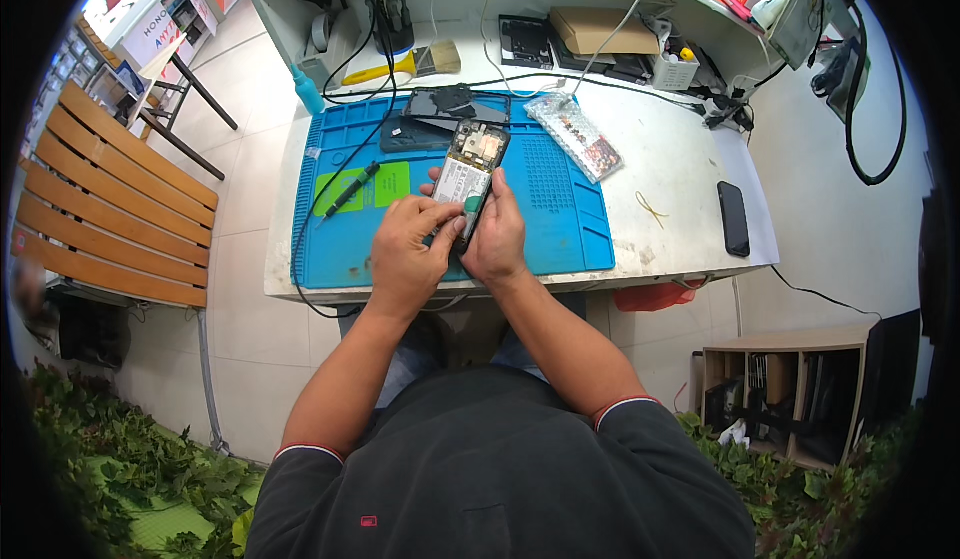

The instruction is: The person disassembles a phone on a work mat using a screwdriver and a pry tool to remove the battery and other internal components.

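Note:
An opened smartphone point(462, 175), its battery and circuit board bare, is held tilted above the blue repair mat point(550, 244). My right hand point(500, 234) wraps round its right side and lower end. My left hand point(410, 249) is closed at the phone's lower part, thumb and fingers pinched by a green patch beside the battery; whatever lies between the fingertips is too small to make out. Left of the hands, a black-and-green screwdriver point(350, 191) rests on a green card point(393, 185). Dark phone parts point(415, 135) lie behind the phone.
A bubble-wrap pouch point(578, 139) lies across the mat's far right corner. A black phone point(733, 219) sits at the bench's right end. Farther back are a yellow-handled brush point(400, 64), a blue bottle point(308, 91) and a white basket point(675, 71). Black cables point(375, 154) cross the mat's left side.

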### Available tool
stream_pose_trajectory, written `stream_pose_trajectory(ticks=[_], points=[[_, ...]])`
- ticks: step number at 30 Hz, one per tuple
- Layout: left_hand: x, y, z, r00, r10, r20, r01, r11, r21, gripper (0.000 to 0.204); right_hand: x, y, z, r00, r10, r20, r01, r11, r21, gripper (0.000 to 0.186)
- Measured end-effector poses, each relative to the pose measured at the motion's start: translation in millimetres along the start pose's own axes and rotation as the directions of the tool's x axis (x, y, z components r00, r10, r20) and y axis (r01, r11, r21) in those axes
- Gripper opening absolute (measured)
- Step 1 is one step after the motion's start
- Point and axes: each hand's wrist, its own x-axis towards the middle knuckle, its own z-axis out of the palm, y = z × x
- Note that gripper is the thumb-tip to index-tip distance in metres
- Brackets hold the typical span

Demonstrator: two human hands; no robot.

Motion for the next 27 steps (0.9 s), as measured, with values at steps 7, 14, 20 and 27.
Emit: stream_pose_trajectory(ticks=[7, 14, 20, 27], points=[[-2.7, -2.0, 1.1, 0.999, -0.023, -0.033, 0.023, 0.999, -0.028, 0.02, -3.1, -0.6, 6.7, 1.0, 0.03, 0.007, -0.029, 0.999, -0.02, 0.067], [-3.0, -3.3, 3.9, 0.999, -0.052, -0.007, 0.052, 0.995, -0.09, 0.019, -3.0, -0.3, 3.6, 1.0, 0.016, 0.005, -0.016, 1.0, -0.015, 0.067], [-2.0, -2.0, 4.7, 0.992, -0.114, 0.045, 0.121, 0.974, -0.194, 0.019, -1.1, -1.1, 0.8, 0.999, 0.039, 0.021, -0.039, 0.999, 0.023, 0.069], [1.5, 9.4, 0.2, 0.991, -0.133, 0.019, 0.134, 0.982, -0.135, 0.026, -2.7, -6.3, -3.2, 0.994, 0.067, 0.088, -0.074, 0.994, 0.076, 0.072]])
